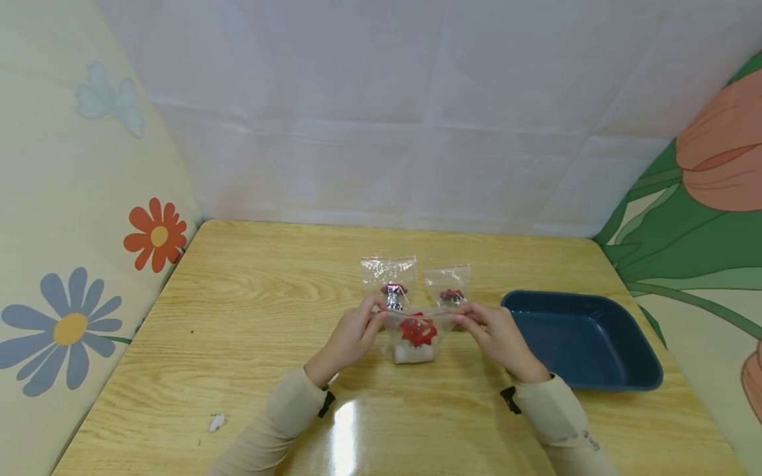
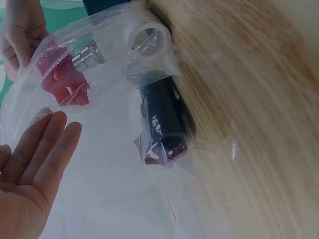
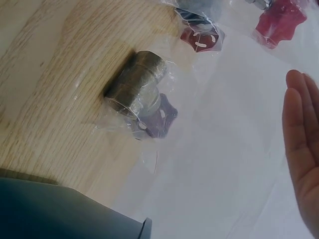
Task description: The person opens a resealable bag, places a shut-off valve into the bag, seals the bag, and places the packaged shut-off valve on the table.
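Note:
My left hand (image 1: 351,336) and right hand (image 1: 499,336) pinch the two top corners of a clear zip-lock bag (image 1: 389,344) between thumb and forefinger, its top edge stretched between them. In it is a white valve with a red handwheel (image 1: 419,330); the left wrist view shows its metal stem (image 2: 88,56) and round white opening (image 2: 149,42). Behind stand two more bagged valves: a black-bodied one (image 2: 163,112) on the left and a bronze-coloured one (image 3: 137,82) on the right, both with reddish handwheels. The other fingers (image 2: 42,154) of my left hand extend fairly straight.
A dark blue plastic basin (image 1: 580,344) stands on the wooden table (image 1: 256,284), just right of my right hand. White cloth (image 1: 381,132) hangs behind the table, with flower-printed cloth (image 1: 71,231) at the sides. A small pale worn patch (image 1: 217,422) marks the tabletop at front left.

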Demonstrator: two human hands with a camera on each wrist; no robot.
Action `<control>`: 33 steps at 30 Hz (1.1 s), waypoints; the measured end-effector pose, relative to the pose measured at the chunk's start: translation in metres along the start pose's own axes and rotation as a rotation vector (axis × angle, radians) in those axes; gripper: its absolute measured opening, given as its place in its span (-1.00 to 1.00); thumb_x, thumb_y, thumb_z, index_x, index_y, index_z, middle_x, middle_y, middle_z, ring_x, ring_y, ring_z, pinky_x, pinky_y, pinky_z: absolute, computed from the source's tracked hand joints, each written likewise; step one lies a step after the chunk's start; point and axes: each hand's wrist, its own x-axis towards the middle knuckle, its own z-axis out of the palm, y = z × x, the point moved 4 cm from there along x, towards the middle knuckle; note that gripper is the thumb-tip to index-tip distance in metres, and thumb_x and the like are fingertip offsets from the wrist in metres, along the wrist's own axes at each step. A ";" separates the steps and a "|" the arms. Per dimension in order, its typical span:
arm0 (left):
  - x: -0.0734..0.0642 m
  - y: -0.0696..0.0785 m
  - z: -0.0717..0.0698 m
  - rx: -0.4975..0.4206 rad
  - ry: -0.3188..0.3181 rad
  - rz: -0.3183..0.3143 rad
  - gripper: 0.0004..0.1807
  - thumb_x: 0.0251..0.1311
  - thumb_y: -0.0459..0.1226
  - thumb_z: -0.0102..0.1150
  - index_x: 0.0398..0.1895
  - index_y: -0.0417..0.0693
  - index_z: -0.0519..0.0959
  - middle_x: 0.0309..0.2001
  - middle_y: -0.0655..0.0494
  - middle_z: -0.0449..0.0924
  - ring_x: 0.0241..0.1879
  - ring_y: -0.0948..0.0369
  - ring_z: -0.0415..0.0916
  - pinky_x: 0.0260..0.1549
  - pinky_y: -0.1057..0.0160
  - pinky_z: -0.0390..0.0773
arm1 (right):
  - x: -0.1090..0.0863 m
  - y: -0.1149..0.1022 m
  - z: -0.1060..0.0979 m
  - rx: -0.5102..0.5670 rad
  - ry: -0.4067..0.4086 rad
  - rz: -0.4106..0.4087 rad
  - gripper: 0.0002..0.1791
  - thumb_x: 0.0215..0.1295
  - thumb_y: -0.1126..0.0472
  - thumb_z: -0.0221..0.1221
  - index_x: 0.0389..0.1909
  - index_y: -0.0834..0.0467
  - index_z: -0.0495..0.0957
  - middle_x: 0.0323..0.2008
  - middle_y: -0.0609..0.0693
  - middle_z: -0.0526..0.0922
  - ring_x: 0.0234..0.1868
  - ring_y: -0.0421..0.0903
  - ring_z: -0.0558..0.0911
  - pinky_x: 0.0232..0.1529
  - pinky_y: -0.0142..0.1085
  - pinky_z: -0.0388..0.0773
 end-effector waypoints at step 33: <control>0.013 0.007 -0.006 0.027 -0.034 0.049 -0.96 0.22 -0.43 -0.01 -0.29 -0.17 0.38 -0.46 -0.01 0.59 -0.67 0.41 0.20 -0.71 0.46 0.31 | 0.014 -0.010 -0.006 -0.038 -0.023 -0.095 -0.87 0.12 0.50 0.14 -0.35 0.25 0.49 -0.44 0.01 0.64 -0.41 -0.15 0.63 -0.44 -0.36 0.57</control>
